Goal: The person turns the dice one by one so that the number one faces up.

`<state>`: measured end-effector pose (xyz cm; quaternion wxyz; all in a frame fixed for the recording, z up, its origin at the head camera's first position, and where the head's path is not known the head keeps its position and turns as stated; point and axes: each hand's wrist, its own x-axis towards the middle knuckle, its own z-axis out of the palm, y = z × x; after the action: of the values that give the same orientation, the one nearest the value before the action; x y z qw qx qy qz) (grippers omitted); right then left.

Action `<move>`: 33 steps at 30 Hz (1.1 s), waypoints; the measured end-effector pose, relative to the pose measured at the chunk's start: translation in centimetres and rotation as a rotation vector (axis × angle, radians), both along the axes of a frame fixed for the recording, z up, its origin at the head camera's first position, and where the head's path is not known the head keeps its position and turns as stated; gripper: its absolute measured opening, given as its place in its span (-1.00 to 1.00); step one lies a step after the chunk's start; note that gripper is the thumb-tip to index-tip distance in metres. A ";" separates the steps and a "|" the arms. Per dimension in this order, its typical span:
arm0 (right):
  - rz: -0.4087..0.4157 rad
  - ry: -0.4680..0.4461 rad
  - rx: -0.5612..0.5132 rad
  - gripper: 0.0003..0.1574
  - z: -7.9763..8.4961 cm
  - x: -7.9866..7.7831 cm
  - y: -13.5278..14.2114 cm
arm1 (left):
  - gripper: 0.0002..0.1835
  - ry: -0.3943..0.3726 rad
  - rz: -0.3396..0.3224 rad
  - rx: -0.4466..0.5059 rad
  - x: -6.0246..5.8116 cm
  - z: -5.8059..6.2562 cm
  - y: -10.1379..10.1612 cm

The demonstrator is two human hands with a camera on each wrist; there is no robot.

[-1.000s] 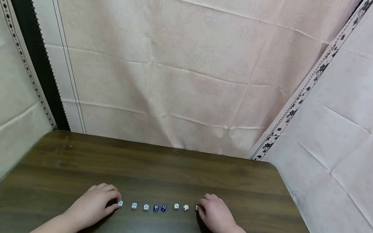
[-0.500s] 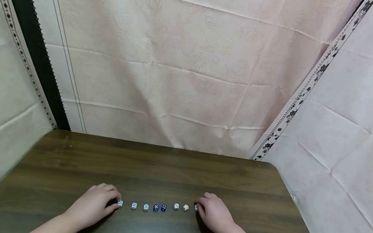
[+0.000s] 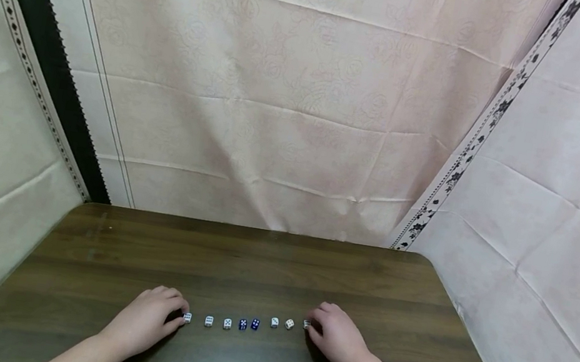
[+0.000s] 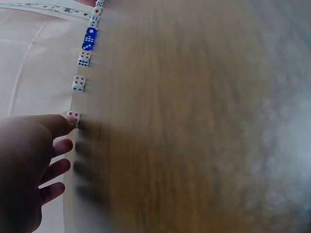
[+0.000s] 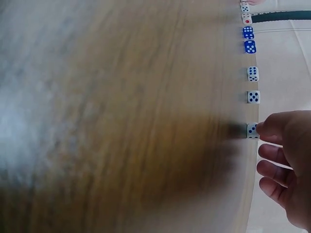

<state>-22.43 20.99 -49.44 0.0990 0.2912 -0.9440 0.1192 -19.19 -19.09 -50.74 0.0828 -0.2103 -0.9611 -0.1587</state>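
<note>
A row of small dice runs across the brown wooden table point(image 3: 264, 272). At its left end my left hand point(image 3: 147, 318) pinches a white die point(image 3: 187, 318) between thumb and index finger; the thumb point(image 4: 60, 124) overlaps its face in the left wrist view. My right hand point(image 3: 338, 335) pinches the white die point(image 3: 306, 324) at the right end, partly covering it. Blue pips show on that die in the right wrist view. Between the hands stand two blue dice point(image 3: 243, 323), side by side, with a pair of white dice point(image 3: 227, 324) to their left and another white pair point(image 3: 289, 324) to their right.
Pale patterned cloth point(image 3: 289, 111) hangs behind the table's far edge, and more cloth point(image 3: 562, 186) slopes along both sides. A dark strip point(image 3: 53, 55) runs down the left corner. Light reflects off the near tabletop.
My right hand has shifted very slightly right over the last half second, and more of its die shows. The left hand and the other dice keep their places.
</note>
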 end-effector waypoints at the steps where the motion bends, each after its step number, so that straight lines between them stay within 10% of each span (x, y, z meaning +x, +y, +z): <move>1: 0.003 0.002 -0.001 -0.91 0.0 0.0 0.0 | -0.88 0.000 0.000 0.001 0.0 0.0 0.0; 33: 0.048 0.114 -0.010 -0.93 -0.4 -0.4 -0.4 | -0.88 0.008 0.005 -0.021 -0.1 0.0 0.1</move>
<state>-22.88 20.61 -49.81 0.1513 0.3196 -0.9289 0.1095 -19.30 -18.97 -50.70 0.0846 -0.2092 -0.9630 -0.1474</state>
